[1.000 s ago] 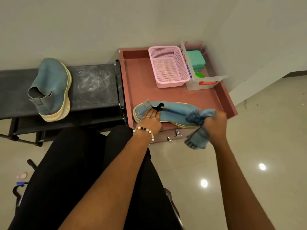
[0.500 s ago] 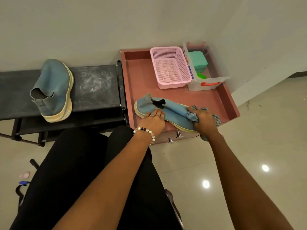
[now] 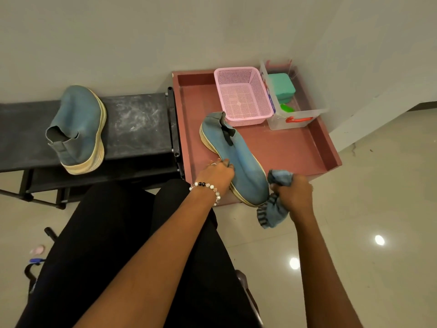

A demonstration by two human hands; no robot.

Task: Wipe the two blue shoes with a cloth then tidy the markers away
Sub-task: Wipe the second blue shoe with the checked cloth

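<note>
Shoe (image 3: 238,162), blue, soft fabric upper on a pale ridged sole: lies on the red tray (image 3: 295,147), heel toward 12 o'clock, toe overhanging the tray's near edge at 6 o'clock. I judge it light, the upper limp and apt to collapse under pressure, the sole the only stiff part, so I brace there. My left hand (image 3: 216,172) rests against its 9 o'clock flank, fingers curled on the sole edge. My right hand (image 3: 294,194) clenches the blue cloth (image 3: 274,209) at the toe's 3 o'clock side; the cloth is floppy, its ends dangling. Second shoe (image 3: 78,129): on its side on the black table (image 3: 139,124), well apart at 9 o'clock. Markers: I cannot pick them out for certain.
</note>
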